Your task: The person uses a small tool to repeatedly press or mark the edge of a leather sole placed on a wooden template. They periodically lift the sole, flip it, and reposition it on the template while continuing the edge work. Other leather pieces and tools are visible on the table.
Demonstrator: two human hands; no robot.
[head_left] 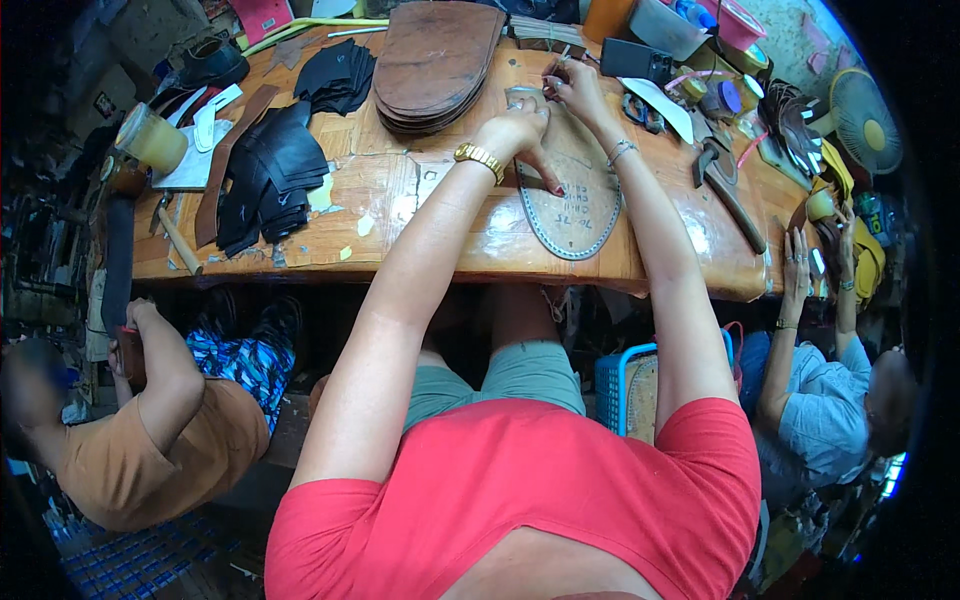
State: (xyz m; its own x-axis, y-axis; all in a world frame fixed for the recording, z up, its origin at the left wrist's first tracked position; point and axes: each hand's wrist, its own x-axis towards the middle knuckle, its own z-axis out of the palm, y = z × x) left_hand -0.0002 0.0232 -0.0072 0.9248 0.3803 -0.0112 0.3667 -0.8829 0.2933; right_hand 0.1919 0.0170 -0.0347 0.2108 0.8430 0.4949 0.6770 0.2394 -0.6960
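A tan, rounded-end template (575, 222) with a dotted edge and handwriting lies on the wooden table (400, 240) in front of me. My left hand (522, 138) rests on its upper left part, thumb and fingers spread, pressing on the surface. Toward its far end, my right hand (578, 90) pinches a slim, pen-like tool (564, 54). The tool's lower tip is hidden by the fingers. Just left of the template stands a stack of brown leather pieces (440, 55) with the same rounded outline.
Black leather pieces (275, 170) and a cloudy jar (155, 140) lie left. Right are a black phone (637, 60), scissors (642, 112), a hammer (735, 205) and a fan (863, 125). Co-workers sit left (165, 455) and right (825, 410). A blue basket (608, 390) stands below the table.
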